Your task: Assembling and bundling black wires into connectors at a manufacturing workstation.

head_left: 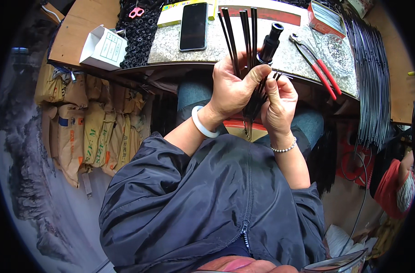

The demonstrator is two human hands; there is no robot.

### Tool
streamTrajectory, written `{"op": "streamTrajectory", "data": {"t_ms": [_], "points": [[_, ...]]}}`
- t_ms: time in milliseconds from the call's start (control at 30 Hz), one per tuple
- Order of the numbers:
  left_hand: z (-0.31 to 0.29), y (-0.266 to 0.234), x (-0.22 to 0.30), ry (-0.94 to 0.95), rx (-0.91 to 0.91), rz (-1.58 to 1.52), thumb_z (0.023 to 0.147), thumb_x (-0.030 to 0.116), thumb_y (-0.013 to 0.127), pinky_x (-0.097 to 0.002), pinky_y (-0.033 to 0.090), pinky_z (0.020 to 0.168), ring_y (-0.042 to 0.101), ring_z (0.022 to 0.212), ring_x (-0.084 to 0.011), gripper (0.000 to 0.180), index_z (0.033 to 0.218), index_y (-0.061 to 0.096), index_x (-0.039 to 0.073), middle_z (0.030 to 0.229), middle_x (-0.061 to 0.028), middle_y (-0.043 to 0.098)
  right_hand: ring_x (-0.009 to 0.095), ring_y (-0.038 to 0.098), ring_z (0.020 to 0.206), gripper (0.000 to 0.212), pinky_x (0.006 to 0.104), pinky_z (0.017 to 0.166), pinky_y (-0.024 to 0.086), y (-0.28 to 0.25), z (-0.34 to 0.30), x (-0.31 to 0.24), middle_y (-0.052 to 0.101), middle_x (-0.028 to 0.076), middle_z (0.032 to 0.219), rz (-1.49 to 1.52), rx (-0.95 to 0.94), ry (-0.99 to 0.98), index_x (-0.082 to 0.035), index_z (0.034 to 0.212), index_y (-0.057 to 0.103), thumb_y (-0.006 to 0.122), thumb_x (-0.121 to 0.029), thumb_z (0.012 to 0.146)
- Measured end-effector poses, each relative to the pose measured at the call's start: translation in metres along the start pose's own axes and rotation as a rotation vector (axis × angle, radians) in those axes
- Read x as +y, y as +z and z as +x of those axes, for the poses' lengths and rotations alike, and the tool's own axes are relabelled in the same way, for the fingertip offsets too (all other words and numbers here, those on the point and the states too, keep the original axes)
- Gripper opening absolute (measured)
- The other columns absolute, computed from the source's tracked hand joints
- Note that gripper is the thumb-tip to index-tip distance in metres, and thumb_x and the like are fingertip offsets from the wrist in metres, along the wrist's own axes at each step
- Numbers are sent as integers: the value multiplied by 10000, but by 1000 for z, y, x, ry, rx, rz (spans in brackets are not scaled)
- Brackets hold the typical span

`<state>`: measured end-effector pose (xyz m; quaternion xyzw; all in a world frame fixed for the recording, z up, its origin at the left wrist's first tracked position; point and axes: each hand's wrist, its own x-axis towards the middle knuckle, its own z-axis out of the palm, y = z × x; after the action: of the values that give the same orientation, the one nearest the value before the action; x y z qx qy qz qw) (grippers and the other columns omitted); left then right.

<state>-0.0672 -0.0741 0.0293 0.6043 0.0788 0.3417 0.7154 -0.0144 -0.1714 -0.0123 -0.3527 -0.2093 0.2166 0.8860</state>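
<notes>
My left hand (234, 86) is closed round a bundle of thin black rods (247, 38) that look like umbrella ribs. Their upper ends fan out above the fist, and thinner ends gather to a point below it. A black stepped tube (269, 45), shiny and hollow at the top, rises from the bundle beside my left thumb. My right hand (280, 102) is beside it, thumb and fingertips pinched on a few slender rod ends. The tube's lower part is hidden behind my fingers. Both hands are over my lap at the table's front edge.
Red-handled pliers (323, 73) overhang the speckled tabletop (164, 53), near a phone (193, 26) and a box of strips (326, 19). Small black parts (143, 43) lie beside a white carton (108, 48). Long black rods (373, 82) hang at right; paper sacks (71, 136) stand left.
</notes>
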Motion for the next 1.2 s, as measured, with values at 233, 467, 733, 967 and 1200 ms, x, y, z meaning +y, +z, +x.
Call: {"op": "streamTrajectory", "data": {"t_ms": [233,467,733,967,1200], "points": [[-6,-5,-2,-26,-43,-30,845,113,685,-232,499,744,626,817,-103,329,1122,597,-42,946,-91,677,50,551,770,142,187,719,444,-3,5,-5,642,16,874,-9,-24,166,7,962,649,655,-102,871],[-6,4,-5,120,0,12,846,130,690,-213,487,684,597,759,-78,304,1086,590,-29,875,-60,666,84,595,822,111,217,768,481,8,0,-3,648,52,912,92,10,38,11,944,607,650,-44,858],[-5,5,-9,160,44,-60,863,111,667,-198,484,635,574,737,-47,272,1072,579,-40,826,-38,660,66,547,750,90,200,710,438,10,-1,-7,633,19,869,46,-20,68,-20,928,628,647,-80,864],[-6,0,-11,130,-23,-23,889,156,640,-202,482,656,560,758,-47,268,1072,604,-37,855,-38,664,93,580,868,91,229,821,459,6,6,-6,626,52,963,74,-87,139,-7,955,575,610,-53,885],[-6,2,-12,71,-11,-192,886,161,641,-214,495,688,589,771,-71,266,1071,608,-28,882,-53,669,97,567,916,147,224,837,439,7,-1,6,624,33,953,148,17,-11,-27,942,586,683,-54,834]]}}
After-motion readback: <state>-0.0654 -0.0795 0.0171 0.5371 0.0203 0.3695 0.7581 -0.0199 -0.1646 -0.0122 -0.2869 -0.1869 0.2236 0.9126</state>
